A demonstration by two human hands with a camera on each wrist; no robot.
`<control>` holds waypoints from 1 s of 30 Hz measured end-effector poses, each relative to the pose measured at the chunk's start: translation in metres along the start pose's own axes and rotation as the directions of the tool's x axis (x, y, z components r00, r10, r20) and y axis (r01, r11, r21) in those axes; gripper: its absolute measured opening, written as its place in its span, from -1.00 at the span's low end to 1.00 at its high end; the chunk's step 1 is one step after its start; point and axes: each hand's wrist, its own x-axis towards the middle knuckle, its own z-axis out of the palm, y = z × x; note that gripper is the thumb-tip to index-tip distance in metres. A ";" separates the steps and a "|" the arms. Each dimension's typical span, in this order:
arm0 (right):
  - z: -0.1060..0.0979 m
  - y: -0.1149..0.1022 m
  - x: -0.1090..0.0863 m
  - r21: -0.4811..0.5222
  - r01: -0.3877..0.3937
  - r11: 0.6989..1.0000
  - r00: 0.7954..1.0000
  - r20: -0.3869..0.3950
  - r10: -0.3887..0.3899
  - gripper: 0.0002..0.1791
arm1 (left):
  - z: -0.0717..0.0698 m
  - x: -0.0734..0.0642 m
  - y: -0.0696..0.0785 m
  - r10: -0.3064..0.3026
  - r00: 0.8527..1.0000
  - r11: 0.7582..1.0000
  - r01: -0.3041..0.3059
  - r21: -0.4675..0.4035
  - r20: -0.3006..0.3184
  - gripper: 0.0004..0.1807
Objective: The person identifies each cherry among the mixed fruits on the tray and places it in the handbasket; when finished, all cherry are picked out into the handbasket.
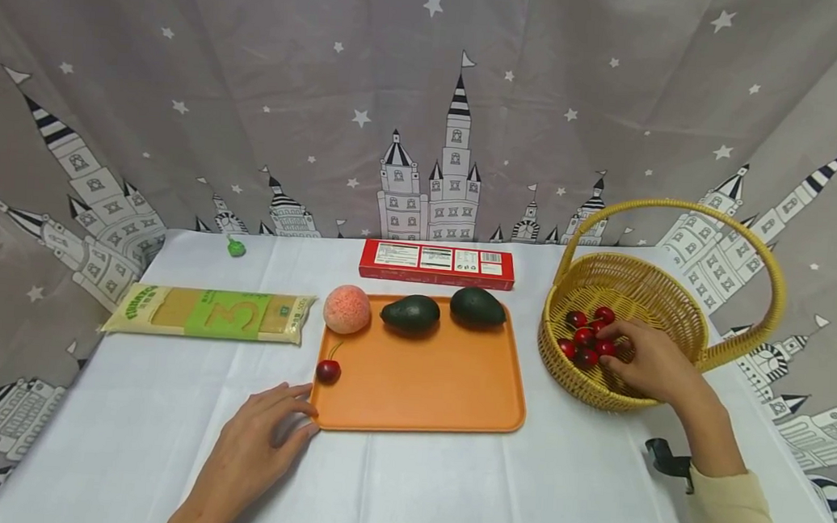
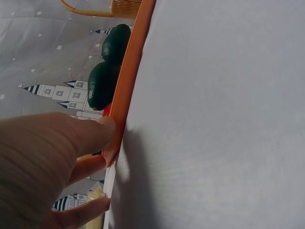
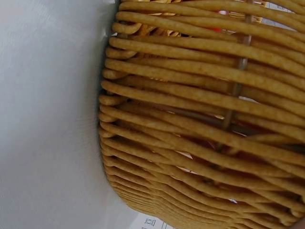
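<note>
Inside the yellow wicker basket (image 1: pixel 679 292), my right hand (image 1: pixel 648 363) reaches into a cluster of red cherries (image 1: pixel 583 336). Its thumb and forefinger sit on either side of a cherry (image 1: pixel 605 347) at the cluster's right. In the right wrist view the basket's woven wall (image 3: pixel 200 105) hides the fingers. At the near-left corner of the orange tray (image 1: pixel 417 387), my left hand (image 1: pixel 256 440) touches the rim with thumb and fingertips loosely bent. One cherry (image 1: pixel 327 371) with its stem lies at the tray's left side. A peach (image 1: pixel 347 309) and two avocados (image 1: pixel 411 314) rest along the far rim.
A pasta packet (image 1: pixel 211 313) lies left of the tray. Behind the tray is a red box (image 1: pixel 436 263). A small green item (image 1: pixel 236 247) lies at the back left. The basket's tall handle (image 1: pixel 773 294) arches above it; a castle-print curtain (image 1: pixel 290 123) stands behind the white tablecloth.
</note>
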 end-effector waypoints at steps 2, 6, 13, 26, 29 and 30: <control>0.000 0.000 0.001 0.005 0.005 1.000 1.000 0.005 -0.005 -0.57 | 0.000 0.000 0.000 -0.010 1.000 1.000 0.010 -0.002 0.004 -0.78; 0.001 -0.001 0.002 0.010 -0.009 1.000 1.000 0.005 0.009 -0.56 | 0.000 -0.001 0.000 -0.021 1.000 1.000 0.021 -0.003 0.011 -0.78; 0.001 -0.007 -0.001 -0.048 -0.027 0.998 0.998 -0.053 0.025 -0.57 | 0.000 -0.002 -0.001 -0.010 1.000 1.000 0.010 -0.015 0.001 -0.78; -0.009 -0.042 -0.004 -0.064 0.053 0.997 0.975 -0.213 -0.066 -0.63 | 0.000 -0.002 0.000 -0.022 1.000 1.000 0.022 -0.007 0.007 -0.78; -0.013 -0.054 -0.004 -0.067 0.086 0.994 0.961 -0.256 -0.100 -0.63 | 0.000 -0.002 0.000 -0.019 1.000 1.000 0.019 -0.011 0.005 -0.78; -0.014 -0.058 -0.004 -0.068 0.098 0.993 0.956 -0.270 -0.113 -0.63 | 0.000 -0.001 0.000 -0.019 1.000 1.000 0.019 -0.012 0.006 -0.78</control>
